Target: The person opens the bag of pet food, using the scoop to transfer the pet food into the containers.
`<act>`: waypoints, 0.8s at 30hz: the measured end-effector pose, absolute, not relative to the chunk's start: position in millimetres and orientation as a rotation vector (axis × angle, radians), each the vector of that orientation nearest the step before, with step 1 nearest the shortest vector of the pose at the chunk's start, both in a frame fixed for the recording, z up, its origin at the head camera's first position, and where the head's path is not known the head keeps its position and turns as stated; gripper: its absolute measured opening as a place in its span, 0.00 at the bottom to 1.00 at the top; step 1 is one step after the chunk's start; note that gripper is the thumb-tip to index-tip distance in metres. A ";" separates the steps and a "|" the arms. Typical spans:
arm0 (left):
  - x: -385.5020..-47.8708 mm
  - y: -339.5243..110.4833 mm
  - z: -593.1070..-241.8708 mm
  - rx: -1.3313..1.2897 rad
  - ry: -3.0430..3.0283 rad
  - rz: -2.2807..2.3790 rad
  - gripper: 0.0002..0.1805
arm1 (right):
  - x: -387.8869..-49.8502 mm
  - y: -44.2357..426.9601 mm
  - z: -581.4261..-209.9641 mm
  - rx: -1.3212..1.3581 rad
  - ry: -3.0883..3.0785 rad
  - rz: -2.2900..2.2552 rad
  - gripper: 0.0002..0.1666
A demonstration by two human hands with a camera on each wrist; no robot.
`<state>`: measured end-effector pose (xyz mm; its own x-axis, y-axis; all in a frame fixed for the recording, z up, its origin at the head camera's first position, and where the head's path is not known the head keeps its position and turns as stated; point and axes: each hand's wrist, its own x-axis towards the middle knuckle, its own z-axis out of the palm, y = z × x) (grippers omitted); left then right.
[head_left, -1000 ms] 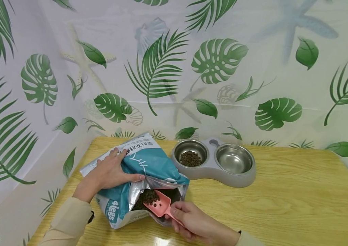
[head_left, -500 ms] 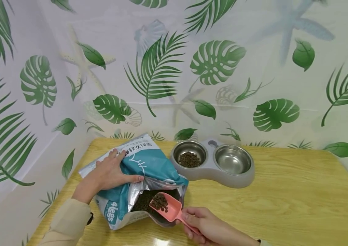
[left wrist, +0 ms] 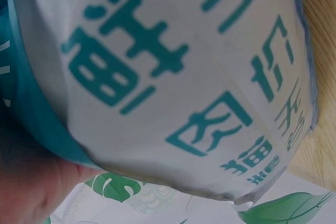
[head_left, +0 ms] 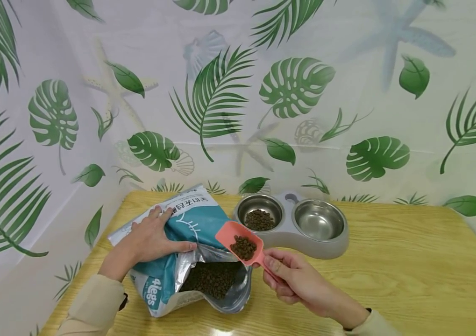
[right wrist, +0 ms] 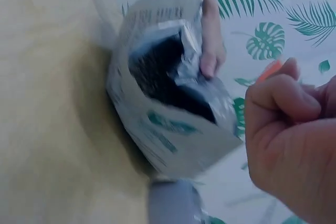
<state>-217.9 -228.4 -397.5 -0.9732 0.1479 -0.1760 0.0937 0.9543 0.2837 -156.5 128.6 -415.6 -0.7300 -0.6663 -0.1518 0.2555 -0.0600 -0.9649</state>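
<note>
A pink scoop (head_left: pixel 231 231), bearing pebbly kibble (head_left: pixel 244 248), extends from the right hand (head_left: pixel 294 280), curled round its handle (head_left: pixel 263 262). The spread left hand (head_left: pixel 149 237) rests on a foil-lined bag (head_left: pixel 206 218).

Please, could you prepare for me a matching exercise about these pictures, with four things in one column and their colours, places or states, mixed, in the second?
Things:
1. Scoop
2. Bag
3. Left hand
4. Double-bowl holder

Descriptions:
A. Grey, with two metal bowls
B. Rests on the teal-and-white packaging
C. Mouth open, dark kibble inside
D. Pink, held by the right hand

Right pairs: 1-D; 2-C; 3-B; 4-A.
</note>
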 end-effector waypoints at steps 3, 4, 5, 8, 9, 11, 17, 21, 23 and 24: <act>-217.3 -229.0 -397.9 0.185 2.915 0.408 0.72 | -165.2 133.8 -409.4 -0.405 1.809 -1.833 0.23; -217.3 -229.0 -398.1 0.187 2.917 0.406 0.72 | -168.5 135.7 -408.4 -0.376 1.888 -1.818 0.23; -217.3 -229.1 -398.2 0.189 2.919 0.405 0.72 | -172.0 137.5 -408.1 -0.345 1.963 -1.802 0.22; -217.3 -229.1 -398.4 0.193 2.923 0.406 0.72 | -182.2 142.4 -410.2 -0.243 2.134 -1.761 0.20; -217.2 -229.1 -398.4 0.193 2.923 0.407 0.72 | -185.4 143.8 -411.7 -0.216 2.193 -1.734 0.20; -217.3 -229.0 -398.4 0.192 2.921 0.408 0.71 | -190.7 146.4 -414.8 -0.178 2.302 -1.672 0.19; -217.7 -228.8 -398.7 0.192 2.919 0.406 0.72 | -203.0 151.8 -422.4 -0.230 2.614 -1.424 0.17; -217.8 -229.4 -399.4 0.189 2.921 0.407 0.72 | -214.4 152.2 -425.1 -0.389 2.830 -1.266 0.18; -218.6 -229.7 -399.3 0.188 2.919 0.409 0.72 | -221.9 150.6 -426.1 -0.444 2.926 -1.184 0.15; -218.9 -229.9 -399.3 0.188 2.917 0.409 0.72 | -225.4 149.4 -426.8 -0.462 2.955 -1.154 0.14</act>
